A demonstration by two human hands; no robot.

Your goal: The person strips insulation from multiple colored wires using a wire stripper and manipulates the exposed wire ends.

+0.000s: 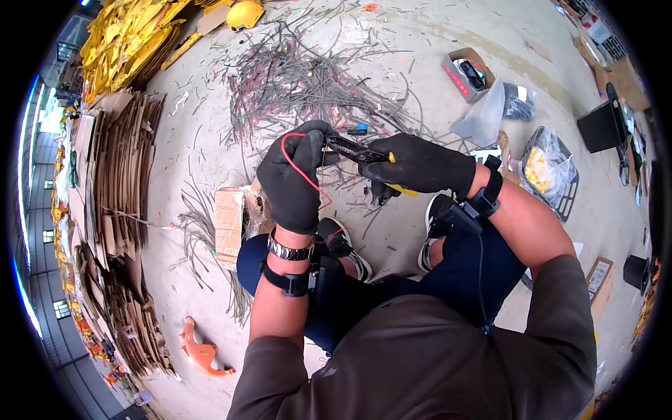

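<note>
Your gloved left hand (294,178) pinches a thin red wire (302,171) taut above your knees, grip clamped on it, so the yellow-handled pliers (364,157) clenched in your right hand (416,166) can bite its end.

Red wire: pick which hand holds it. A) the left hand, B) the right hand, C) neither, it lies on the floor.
A: the red wire loops out of the gloved left hand, while the right hand grips yellow-handled pliers against it.
</note>
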